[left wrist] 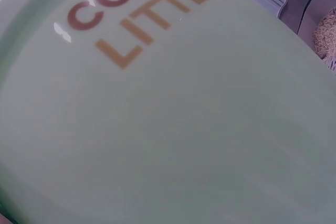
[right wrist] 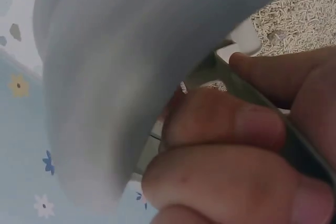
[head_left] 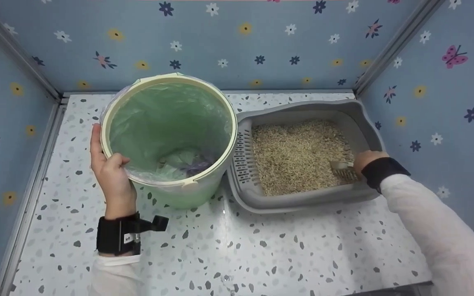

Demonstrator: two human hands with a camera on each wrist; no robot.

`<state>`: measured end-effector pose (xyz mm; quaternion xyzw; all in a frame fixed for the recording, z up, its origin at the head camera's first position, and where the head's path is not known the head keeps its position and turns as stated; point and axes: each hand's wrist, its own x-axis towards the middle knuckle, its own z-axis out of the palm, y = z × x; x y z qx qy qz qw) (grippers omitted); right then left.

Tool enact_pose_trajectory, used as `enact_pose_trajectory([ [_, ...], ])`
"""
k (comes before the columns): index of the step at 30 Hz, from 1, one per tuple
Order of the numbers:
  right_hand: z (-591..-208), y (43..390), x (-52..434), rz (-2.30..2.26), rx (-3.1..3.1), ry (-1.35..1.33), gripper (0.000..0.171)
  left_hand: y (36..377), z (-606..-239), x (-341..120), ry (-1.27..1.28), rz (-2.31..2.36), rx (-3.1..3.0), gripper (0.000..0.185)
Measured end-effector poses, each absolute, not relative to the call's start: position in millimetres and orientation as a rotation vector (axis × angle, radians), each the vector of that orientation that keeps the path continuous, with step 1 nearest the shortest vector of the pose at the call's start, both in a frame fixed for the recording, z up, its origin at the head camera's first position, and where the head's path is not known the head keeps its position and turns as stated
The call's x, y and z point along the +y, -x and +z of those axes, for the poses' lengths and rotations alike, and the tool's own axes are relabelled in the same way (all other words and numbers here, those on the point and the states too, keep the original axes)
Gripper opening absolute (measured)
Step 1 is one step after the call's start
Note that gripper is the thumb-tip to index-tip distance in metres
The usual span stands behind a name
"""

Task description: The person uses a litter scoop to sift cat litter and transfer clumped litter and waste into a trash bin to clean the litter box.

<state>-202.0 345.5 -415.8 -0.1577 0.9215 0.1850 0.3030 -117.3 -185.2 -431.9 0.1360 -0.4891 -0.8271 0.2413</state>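
On the left stands a pale green trash bin point(head_left: 183, 193) lined with a clear plastic bag, with some crumpled plastic at its bottom. My left hand point(head_left: 113, 172) holds its near left side, fingers straight along the outer wall and thumb over the rim. Lettering shows on the bin wall point(left wrist: 173, 108) in the left wrist view. A grey litter box point(head_left: 303, 203) beside the bin holds tan pellet litter point(head_left: 298, 156). My right hand point(head_left: 368, 161) grips a litter scoop point(head_left: 344, 166) by its handle, fingers curled round it. The scoop's head is at the litter's right end.
Flowered blue panels point(head_left: 237, 45) enclose the back and both sides. Bin and box stand side by side on a speckled white surface point(head_left: 220, 255). The litter box's grey rim point(right wrist: 121, 77) rises close beside my right fingers. A slotted ledge point(head_left: 244, 158) lies along the box's left end.
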Motion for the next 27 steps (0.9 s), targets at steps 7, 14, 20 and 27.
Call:
enact_pose_trajectory([
  [7,-427.9,218.6,341.9,0.437,2.488,0.302,0.016,115.6,-431.0,-186.2,-0.393,-2.256,-1.357,0.089],
  [14,-440.4,225.4,345.8,0.314,2.546,0.178,0.032,115.7,-430.7,-185.2,-0.378,-2.266,-1.358,0.088],
  [20,-436.8,231.4,347.7,0.298,2.555,0.146,0.035,117.1,-430.6,-184.2,-0.356,-2.242,-1.372,0.089],
  [27,-429.4,240.6,339.9,0.275,2.537,0.14,0.019,117.8,-431.6,-185.5,-0.359,-2.223,-1.384,0.089],
])
